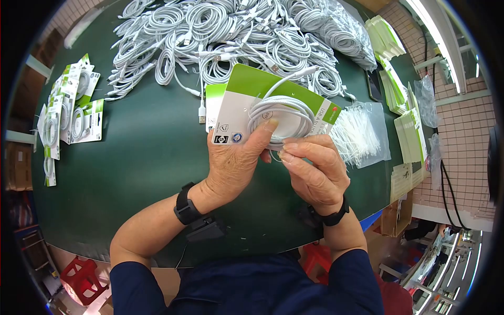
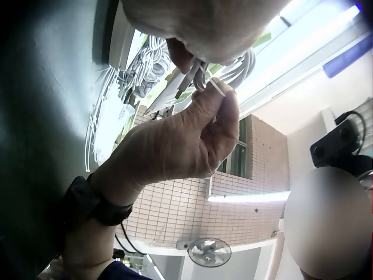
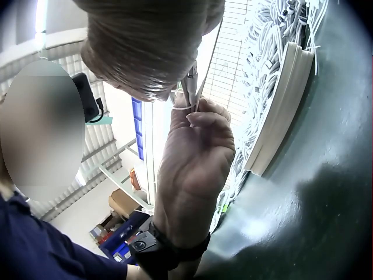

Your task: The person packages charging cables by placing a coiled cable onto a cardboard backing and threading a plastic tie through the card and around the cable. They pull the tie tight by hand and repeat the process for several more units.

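The left hand [image 1: 233, 160] holds a green and white card [image 1: 251, 84], its thumb pressing a coiled white cable [image 1: 299, 113] against the card's face. At the coil's lower edge, the right hand [image 1: 320, 170] pinches a thin white tie [image 2: 217, 87] between thumb and fingertips, as the left wrist view shows. The tie passes around the cable strands. Another green and white card [image 1: 215, 97] shows behind the held one. In the right wrist view the left hand [image 3: 148, 46] covers most of the card and coil.
A large pile of white cables [image 1: 210, 26] lies along the back of the green table [image 1: 157, 210]. Carded cables [image 1: 65, 110] lie at the left. A bag of white ties [image 1: 362, 134] and stacks of cards [image 1: 407, 131] lie at the right, near a dark phone [image 1: 374, 85].
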`<state>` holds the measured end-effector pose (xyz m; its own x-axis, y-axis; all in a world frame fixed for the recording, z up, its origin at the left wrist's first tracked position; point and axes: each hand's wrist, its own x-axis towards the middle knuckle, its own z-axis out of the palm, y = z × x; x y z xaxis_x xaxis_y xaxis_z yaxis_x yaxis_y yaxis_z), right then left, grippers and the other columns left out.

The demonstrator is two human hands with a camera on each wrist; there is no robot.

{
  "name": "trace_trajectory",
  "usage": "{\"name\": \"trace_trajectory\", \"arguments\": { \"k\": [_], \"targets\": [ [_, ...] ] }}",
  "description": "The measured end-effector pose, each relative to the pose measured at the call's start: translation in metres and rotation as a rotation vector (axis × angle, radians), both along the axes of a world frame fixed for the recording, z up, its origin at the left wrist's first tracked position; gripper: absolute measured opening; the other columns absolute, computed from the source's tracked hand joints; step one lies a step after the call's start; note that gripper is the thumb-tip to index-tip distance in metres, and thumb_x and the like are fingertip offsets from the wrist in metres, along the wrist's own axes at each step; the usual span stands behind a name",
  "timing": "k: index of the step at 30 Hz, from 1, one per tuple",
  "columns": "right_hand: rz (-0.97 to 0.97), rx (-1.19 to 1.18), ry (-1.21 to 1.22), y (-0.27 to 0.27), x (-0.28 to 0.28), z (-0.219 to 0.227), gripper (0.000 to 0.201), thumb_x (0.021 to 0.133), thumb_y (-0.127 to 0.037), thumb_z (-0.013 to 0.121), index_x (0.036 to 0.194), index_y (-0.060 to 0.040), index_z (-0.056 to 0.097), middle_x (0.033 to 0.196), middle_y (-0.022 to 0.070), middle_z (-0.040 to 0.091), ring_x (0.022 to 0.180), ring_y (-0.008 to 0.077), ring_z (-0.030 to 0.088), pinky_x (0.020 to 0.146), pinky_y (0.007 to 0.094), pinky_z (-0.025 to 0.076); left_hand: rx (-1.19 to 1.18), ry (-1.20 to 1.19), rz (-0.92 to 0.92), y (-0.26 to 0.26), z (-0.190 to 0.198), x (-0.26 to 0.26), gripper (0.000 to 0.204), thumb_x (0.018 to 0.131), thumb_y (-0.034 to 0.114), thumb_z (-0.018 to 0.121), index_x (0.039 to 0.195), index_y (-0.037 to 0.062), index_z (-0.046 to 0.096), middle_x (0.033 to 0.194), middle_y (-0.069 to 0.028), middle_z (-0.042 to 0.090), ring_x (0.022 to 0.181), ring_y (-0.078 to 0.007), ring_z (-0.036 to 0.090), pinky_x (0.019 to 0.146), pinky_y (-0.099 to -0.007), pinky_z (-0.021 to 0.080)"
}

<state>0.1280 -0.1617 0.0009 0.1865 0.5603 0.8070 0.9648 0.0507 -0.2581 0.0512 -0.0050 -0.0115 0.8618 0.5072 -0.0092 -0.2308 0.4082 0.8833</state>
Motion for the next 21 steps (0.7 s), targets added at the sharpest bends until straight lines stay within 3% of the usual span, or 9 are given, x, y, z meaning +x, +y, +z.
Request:
{"name": "trace_trajectory", "arguments": {
  "k": [21],
  "targets": [
    [0.039, -0.001, 0.001, 0.0025, 0.0003, -0.0022, 0.043, 0.068, 0.009, 0.085, 0.109, -0.0013, 0.076, 0.111, 0.0117, 0.071, 0.089, 0.0280, 0.072, 0.071, 0.0357, 0.060, -0.013, -0.009, 0.017, -0.0024, -0.0003, 0.0011, 0.018, 0.094, 0.010, 0.080, 0.106, -0.0002, 0.071, 0.083, -0.0029, 0.071, 0.062, -0.0073, 0.064, 0.050, -0.0231, 0.051]
  ]
}}
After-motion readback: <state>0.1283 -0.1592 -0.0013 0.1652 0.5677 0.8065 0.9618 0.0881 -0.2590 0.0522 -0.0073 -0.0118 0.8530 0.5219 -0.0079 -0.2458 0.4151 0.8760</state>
